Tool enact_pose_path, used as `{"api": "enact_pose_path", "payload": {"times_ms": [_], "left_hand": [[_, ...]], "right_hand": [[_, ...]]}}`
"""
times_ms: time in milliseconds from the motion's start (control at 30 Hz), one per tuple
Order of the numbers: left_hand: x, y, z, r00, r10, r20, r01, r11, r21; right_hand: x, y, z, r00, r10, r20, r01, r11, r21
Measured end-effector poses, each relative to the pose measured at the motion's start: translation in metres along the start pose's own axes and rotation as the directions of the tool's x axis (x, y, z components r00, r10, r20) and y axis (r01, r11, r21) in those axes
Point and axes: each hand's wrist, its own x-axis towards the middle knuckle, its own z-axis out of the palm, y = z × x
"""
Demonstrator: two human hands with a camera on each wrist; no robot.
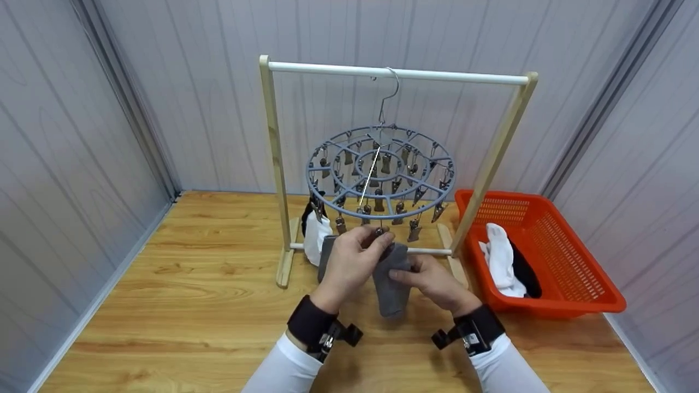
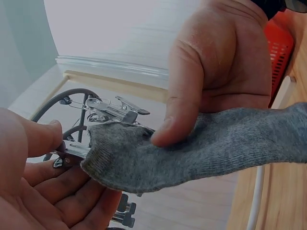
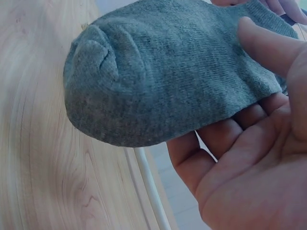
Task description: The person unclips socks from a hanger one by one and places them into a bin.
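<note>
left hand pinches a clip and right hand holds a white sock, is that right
Wrong colour: the right wrist view shows a grey sock in the right hand. The left hand does pinch a clip.

Left sleeve (image 1: pixel 284 367) and right sleeve (image 1: pixel 510 367): white, plain, fitted at the cuffs. Left wrist band (image 1: pixel 309 319) and right wrist band (image 1: pixel 490 327): black, wide, 1 per arm. Each band carries 1 dark mount (image 1: pixel 326 343) with silver-coloured detail and 1 short black bracket, ending in a rounded black head (image 1: pixel 354 335)
</note>
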Motion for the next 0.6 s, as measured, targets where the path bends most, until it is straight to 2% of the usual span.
{"api": "enact_pose_path", "payload": {"times_ms": [267,600], "left_hand": [[0.0010,-0.0003,-0.0003,1.000,0.005,-0.021,-0.005,1.000,-0.003],[0.0001,0.0001,-0.0012,1.000,0.024,-0.011,-0.024,1.000,-0.004]], "right_hand": [[-0.0001,-0.0001,0.0002,1.000,-0.001,-0.013,0.001,1.000,0.015],[-0.0002,-0.0014,0.0005,0.999,0.001,-0.036,-0.001,1.000,0.010]]}}
